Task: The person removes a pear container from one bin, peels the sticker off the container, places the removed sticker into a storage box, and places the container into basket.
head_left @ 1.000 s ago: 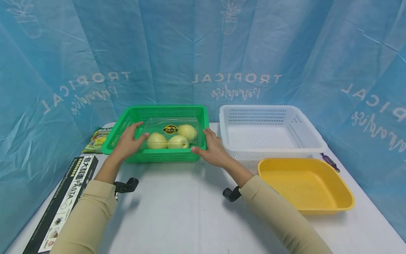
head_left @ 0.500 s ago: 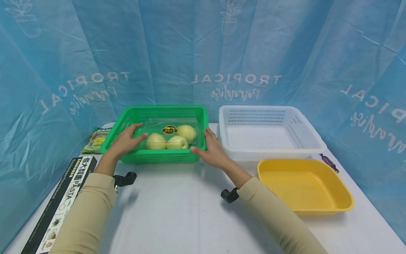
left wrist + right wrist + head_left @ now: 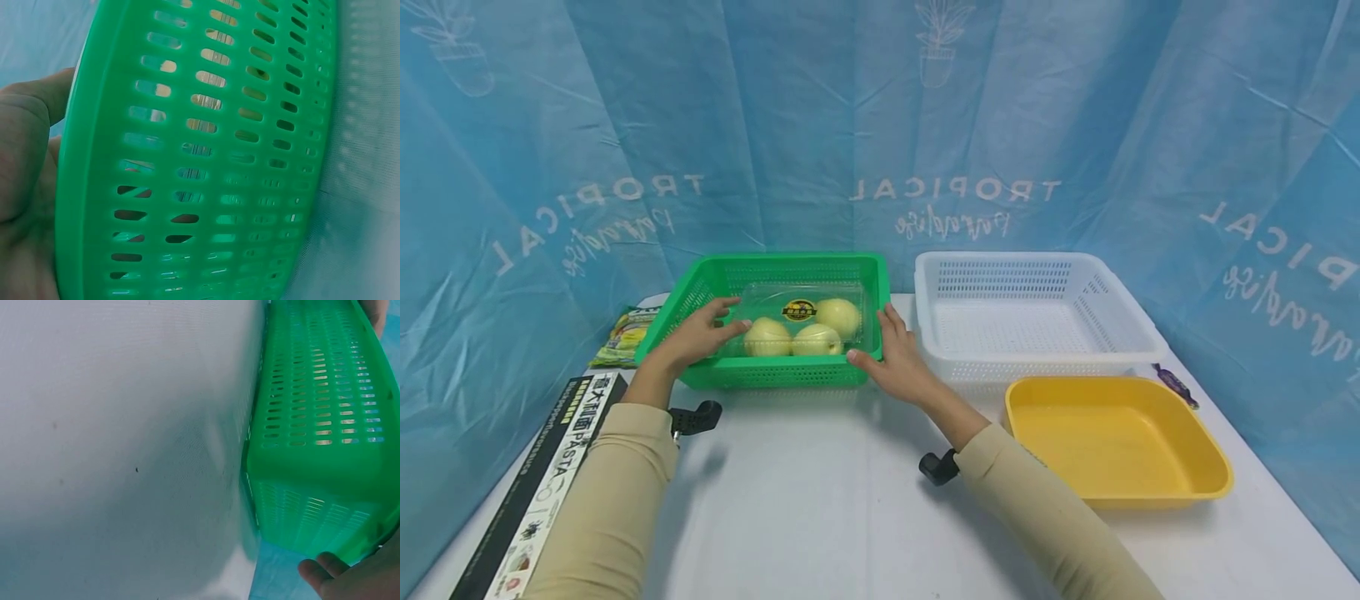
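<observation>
A green perforated basket (image 3: pixel 775 377) stands at the back of the table, left of centre. Inside it lies a clear plastic fruit box (image 3: pixel 763 292) with a yellow-and-black label, and three pale yellow-green apples (image 3: pixel 838 317) show through it. My left hand (image 3: pixel 698 333) reaches over the basket's left part, fingers loosely extended beside the fruit box's left end. My right hand (image 3: pixel 904 358) touches the basket's right front corner, thumb by the front rim and fingers along the outer right side. In the right wrist view, the right fingertips (image 3: pixel 315 572) show beside the basket's end wall.
Right of the green basket stands a white perforated basket (image 3: pixel 1037 367), with a yellow tray (image 3: pixel 1120 450) in front. A purple-wrapped candy (image 3: pixel 1176 383) lies at the right. A long pasta box (image 3: pixel 542 492) and a yellow-green packet (image 3: pixel 625 337) lie at the left. A blue curtain (image 3: pixel 820 117) hangs behind.
The head view has shifted slightly. Both hands keep nearly the same places at the green basket, and the basket and fruit box stay where they were.
</observation>
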Motion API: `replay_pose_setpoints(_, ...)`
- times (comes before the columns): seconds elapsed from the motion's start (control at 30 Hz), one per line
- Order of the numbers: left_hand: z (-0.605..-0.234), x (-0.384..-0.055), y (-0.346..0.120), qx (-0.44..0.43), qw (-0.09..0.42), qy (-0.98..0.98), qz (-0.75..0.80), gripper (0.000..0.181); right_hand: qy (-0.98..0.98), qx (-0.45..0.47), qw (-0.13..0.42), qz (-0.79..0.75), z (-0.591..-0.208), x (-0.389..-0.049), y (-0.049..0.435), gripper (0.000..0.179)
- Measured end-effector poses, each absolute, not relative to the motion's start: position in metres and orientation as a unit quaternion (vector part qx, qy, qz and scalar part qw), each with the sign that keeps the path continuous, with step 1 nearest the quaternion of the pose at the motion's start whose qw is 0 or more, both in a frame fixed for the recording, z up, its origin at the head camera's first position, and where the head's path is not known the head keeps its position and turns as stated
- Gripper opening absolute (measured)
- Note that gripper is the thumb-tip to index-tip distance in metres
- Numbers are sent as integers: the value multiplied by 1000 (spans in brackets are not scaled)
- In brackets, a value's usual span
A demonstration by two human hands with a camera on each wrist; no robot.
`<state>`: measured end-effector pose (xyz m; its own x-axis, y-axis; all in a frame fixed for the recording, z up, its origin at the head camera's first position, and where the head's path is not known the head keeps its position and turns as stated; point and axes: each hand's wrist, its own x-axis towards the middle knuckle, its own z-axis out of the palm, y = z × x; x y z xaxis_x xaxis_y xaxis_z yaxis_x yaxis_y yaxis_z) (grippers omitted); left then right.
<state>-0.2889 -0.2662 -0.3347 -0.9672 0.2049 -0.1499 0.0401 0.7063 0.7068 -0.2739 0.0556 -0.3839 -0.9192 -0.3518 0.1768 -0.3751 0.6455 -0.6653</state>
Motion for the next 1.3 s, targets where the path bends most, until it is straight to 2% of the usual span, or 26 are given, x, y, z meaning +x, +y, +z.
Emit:
replay_pose_setpoints(0.63, -336, -301, -267, 48, 176, 891, 415, 79, -907, 191, 9, 374, -384, -272, 55, 87)
replay_pose_setpoints(1.3, -341, -313, -264, 58, 179, 894, 407, 84, -904, 192, -3, 381, -385, -272, 57, 89)
